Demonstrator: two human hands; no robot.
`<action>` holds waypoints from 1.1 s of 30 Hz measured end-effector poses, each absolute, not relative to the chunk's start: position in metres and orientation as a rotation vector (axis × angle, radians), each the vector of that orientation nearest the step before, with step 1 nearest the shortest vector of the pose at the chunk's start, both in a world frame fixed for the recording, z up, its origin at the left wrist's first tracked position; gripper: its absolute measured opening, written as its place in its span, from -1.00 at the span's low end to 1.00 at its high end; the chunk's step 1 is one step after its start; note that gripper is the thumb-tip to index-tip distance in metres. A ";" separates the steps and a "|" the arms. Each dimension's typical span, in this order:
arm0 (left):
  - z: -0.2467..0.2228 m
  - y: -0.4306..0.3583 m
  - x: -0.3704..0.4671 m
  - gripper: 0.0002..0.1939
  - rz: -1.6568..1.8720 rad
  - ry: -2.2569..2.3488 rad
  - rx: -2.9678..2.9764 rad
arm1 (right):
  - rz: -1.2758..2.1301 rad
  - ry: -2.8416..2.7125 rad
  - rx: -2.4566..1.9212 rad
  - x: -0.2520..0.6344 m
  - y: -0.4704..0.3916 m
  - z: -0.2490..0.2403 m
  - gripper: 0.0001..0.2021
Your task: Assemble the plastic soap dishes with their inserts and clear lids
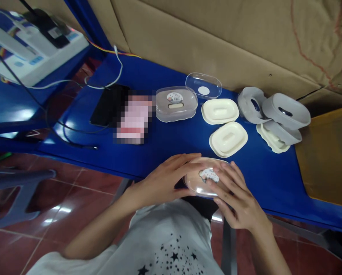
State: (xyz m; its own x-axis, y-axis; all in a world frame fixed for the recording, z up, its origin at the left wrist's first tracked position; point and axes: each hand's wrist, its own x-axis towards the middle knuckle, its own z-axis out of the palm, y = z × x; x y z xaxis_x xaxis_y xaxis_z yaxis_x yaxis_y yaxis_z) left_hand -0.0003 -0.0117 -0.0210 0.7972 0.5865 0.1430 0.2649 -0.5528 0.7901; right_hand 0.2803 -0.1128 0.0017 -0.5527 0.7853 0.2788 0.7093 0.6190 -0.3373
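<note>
Hands: the left hand (171, 177) is partly curled round the left end of a clear box (198, 188), thumb on the near side, fingers along the far side; the right hand (241, 198) is half open, fingers spread over the right end and reaching its label (210, 173). Both have hold of it.
Clear box: at the near edge of the blue tabletop (165, 149); whether its base touches is hidden.
Handling: even, light pressure from both ends would probably keep the walls from flexing; the right fingertips are best kept from rubbing the label.
Cream pieces: two, just beyond the hands, the near one (228, 139) just beside the far one (220, 111).
Grey shells: piled at right (288, 109), a wavy cream piece (271, 139) under them.
Phone: left (133, 118), screen blurred.
Far row: a labelled grey box (176, 110) and, behind it to the right, a clear cover (203, 81).
</note>
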 end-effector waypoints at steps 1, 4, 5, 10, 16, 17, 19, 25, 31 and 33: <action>-0.021 -0.012 -0.001 -0.22 0.500 0.625 2.165 | 0.257 -2.443 -1.190 0.281 -0.113 0.001 -0.38; -0.023 -0.012 -0.001 -0.17 0.465 0.648 2.166 | 0.240 -2.435 -1.238 0.280 -0.113 -0.001 -0.37; -0.023 -0.013 -0.001 -0.15 0.446 0.666 2.168 | 0.237 -2.432 -1.259 0.278 -0.113 -0.002 -0.36; -0.021 -0.015 0.000 -0.11 0.433 0.697 2.194 | 0.248 -2.392 -1.323 0.272 -0.117 -0.006 -0.32; -0.019 -0.017 -0.005 -0.15 0.505 0.790 2.289 | 0.396 -2.198 -1.394 0.291 -0.108 -0.010 -0.36; -0.019 -0.016 -0.008 -0.17 0.542 0.846 2.299 | 0.377 -2.155 -1.476 0.296 -0.103 -0.012 -0.38; -0.021 -0.012 -0.014 -0.23 0.646 0.989 2.307 | 0.297 -2.127 -1.666 0.304 -0.095 -0.016 -0.38; -0.021 0.007 -0.018 -0.25 0.832 1.343 2.306 | 0.055 -2.185 -1.781 0.291 -0.098 -0.018 -0.36; -0.014 -0.015 0.009 -0.12 0.949 1.394 2.523 | 0.113 -2.228 -1.579 0.300 -0.091 0.008 -0.37; -0.012 -0.024 0.022 -0.21 0.893 1.141 2.674 | -0.052 -2.160 -1.617 0.319 -0.065 0.014 -0.42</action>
State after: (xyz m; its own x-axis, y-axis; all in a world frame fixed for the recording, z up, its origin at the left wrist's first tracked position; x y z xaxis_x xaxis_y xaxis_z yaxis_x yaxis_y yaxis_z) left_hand 0.0217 -0.0241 -0.0124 0.5474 0.6874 0.4773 0.6285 -0.7143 0.3079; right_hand 0.3190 -0.0648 0.0143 -0.2200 0.9046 0.3652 0.9212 0.3158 -0.2272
